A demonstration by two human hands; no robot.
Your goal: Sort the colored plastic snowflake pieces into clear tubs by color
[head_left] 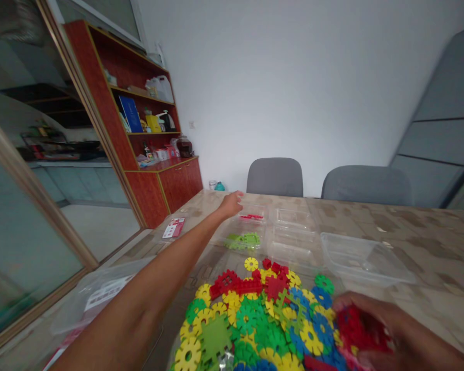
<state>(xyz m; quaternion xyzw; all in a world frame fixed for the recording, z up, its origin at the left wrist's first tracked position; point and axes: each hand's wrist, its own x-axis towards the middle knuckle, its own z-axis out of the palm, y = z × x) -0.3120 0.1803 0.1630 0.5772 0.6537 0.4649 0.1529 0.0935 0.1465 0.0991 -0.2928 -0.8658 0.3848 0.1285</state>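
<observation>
My left hand [231, 204] reaches across the table above the back left compartment of a clear divided tray [270, 232]. Its fingers look spread, with nothing visible in them. Beneath and beside it, a few thin red pieces [252, 217] lie in that compartment. Green lattice pieces [243, 240] sit in the compartment in front. Closer to me is a heap of toy building pieces [255, 319] in yellow, green, blue and red, many of them notched discs. At the heap's right edge my right hand [386, 324] is closed around red building pieces [358, 330]; their exact shape is blurred.
A clear plastic box [363, 257] stands right of the divided tray. On the left lie a printed card [174, 228] and a clear lid or container [100, 293] with printed paper. Two grey chairs [274, 176] stand behind the table, and a wooden shelf unit [147, 113] is at the back left.
</observation>
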